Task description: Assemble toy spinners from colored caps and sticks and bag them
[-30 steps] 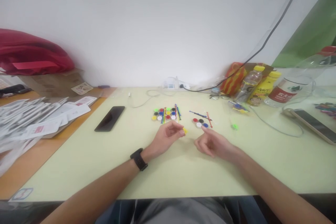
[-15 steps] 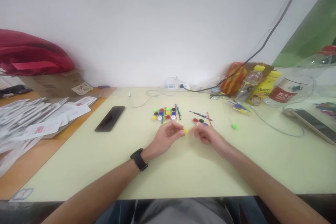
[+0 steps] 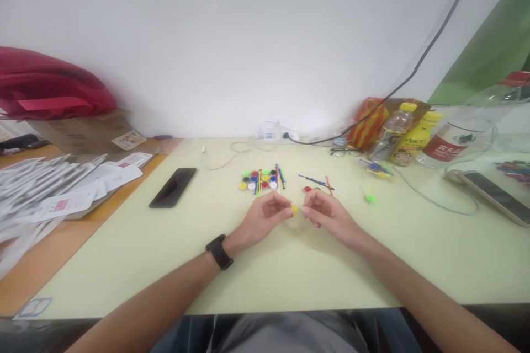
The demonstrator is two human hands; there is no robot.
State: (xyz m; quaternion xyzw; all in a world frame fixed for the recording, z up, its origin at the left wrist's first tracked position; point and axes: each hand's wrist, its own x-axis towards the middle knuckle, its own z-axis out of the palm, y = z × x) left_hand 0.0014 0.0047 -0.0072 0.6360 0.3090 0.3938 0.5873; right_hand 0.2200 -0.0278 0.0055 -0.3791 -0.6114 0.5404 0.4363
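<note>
My left hand (image 3: 269, 215) pinches a small yellow plastic piece (image 3: 294, 208) between thumb and fingertips, above the table. Facing it, my right hand (image 3: 329, 216) has thumb and fingertips pressed together, a short gap from the yellow piece; whatever it may hold is too small to make out. Just beyond my right hand lie a red disc (image 3: 307, 190), a blue stick (image 3: 313, 180) and a red stick (image 3: 329, 185). Several coloured discs (image 3: 252, 186) and sticks (image 3: 281, 176) form a neat group beyond my left hand.
A black phone (image 3: 173, 187) lies left on the table (image 3: 232, 287). To the right are a green piece (image 3: 370, 199), bottles (image 3: 414, 138), glasses (image 3: 346, 151) and another phone (image 3: 497, 196) by a cable. White packets (image 3: 70, 187) and a cardboard box (image 3: 83, 132) stand far left.
My right hand has turned and moved slightly left, nearer to the yellow piece, now covering more of the discs behind it. My left hand has stayed nearly still, holding the piece.
</note>
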